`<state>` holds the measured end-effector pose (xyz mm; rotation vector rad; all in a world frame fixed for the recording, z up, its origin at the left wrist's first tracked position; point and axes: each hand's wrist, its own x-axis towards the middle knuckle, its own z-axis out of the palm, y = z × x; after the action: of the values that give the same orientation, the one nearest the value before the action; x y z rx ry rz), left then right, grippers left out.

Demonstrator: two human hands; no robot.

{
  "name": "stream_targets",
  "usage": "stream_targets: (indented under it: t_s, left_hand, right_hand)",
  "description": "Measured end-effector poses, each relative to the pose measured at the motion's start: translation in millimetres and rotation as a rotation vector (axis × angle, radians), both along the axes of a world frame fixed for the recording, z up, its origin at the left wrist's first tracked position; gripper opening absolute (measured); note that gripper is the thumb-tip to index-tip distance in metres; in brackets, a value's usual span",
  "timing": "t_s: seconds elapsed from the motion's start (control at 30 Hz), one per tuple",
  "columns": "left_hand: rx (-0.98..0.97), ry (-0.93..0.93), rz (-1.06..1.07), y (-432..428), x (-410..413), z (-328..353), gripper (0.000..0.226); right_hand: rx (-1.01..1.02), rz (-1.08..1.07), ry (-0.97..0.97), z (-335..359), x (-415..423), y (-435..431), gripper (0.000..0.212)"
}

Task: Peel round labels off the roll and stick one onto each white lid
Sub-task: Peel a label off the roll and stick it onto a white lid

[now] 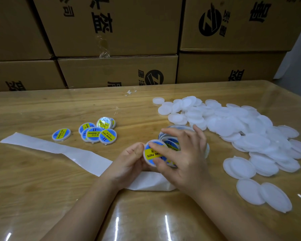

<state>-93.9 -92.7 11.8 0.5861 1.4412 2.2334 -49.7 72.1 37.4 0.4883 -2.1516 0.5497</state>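
- The left hand (pixel 129 162) is gripping a white lid (pixel 147 160) near the middle of the bench (pixel 42 180); its thumb is lying against the lid's left rim and its fingers are curling underneath
- The lid is tilting up towards the camera; a round blue and yellow label (pixel 152 153) is sitting on its top face
- The right hand (pixel 184 159) is staying uncurled, holding nothing; its fingers (pixel 157 147) are stretching out, the index one lying across the label and the thumb touching the lid's lower edge
- The roll (pixel 171 145) of labels is standing on the bench just behind the lid, mostly hidden under the right hand's spread fingers
- A white backing strip (pixel 59 148) is trailing from under the hands and running away leftwards across the bench
- A small cluster of labelled lids (pixel 101 134) is lying to the left beyond the strip, some overlapping; one more is sitting apart to their left
- A big heap of plain white lids (pixel 241 126) is spreading over the right side of the bench, with a few lying loose nearer the front edge
- Stacked cardboard boxes (pixel 120 32) with black print are standing behind the bench
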Motion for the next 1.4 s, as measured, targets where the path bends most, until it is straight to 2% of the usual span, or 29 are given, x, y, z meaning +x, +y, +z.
stream_targets:
  t_s: [0.2, 0.37, 0.43, 0.53, 0.63, 0.73, 0.83, 0.93, 1.07, 1.27, 1.33, 1.4]
  left_hand:
    - [0.066, -0.022, 0.066, 0, -3, -2, 0.042]
    - [0.045, -0.026, 0.04, -1, -1, 1, 0.028]
    - [0.047, -0.035, 0.053, 0, -1, 2, 0.023]
    - [0.054, -0.048, 0.027, 2, -3, 1, 0.042]
    - [0.034, -0.016, 0.015, 4, -3, -3, 0.044]
    - [-0.01, -0.002, 0.07, 4, -3, -3, 0.033]
    - [-0.032, -0.009, 0.13, 4, -3, -2, 0.012]
    - [-0.071, -0.011, 0.189, 5, -4, -4, 0.015]
    - [-0.117, 0.04, 0.218, 5, -4, -4, 0.011]
    - [-0.132, 0.052, 0.213, 7, -4, -4, 0.024]
    - [-0.125, 0.059, 0.189, 9, -3, -4, 0.018]
    - [-0.109, 0.079, 0.14, 11, -1, -5, 0.028]
  right_hand:
    - [-0.042, -0.108, 0.01, -1, -4, 9, 0.03]
    - [-0.081, -0.018, -0.16, -3, -5, 1, 0.051]
    - [-0.146, 0.017, -0.177, -3, -6, 1, 0.048]
    - [-0.149, -0.021, -0.164, -4, -8, 1, 0.036]
    - [-0.114, -0.105, -0.111, -6, -9, 0, 0.029]
    - [-0.114, -0.111, -0.097, -9, -10, 0, 0.029]
    - [-0.055, -0.071, -0.136, -9, -8, -3, 0.043]
    - [-0.002, -0.061, -0.2, -8, -6, -3, 0.054]
    - [-0.045, -0.057, -0.181, -7, -5, -3, 0.044]
    - [-0.15, -0.05, -0.15, -10, -7, -2, 0.03]
    - [-0.185, -0.063, -0.145, -9, -7, -2, 0.029]
    - [-0.214, -0.103, -0.132, -7, -7, -2, 0.032]
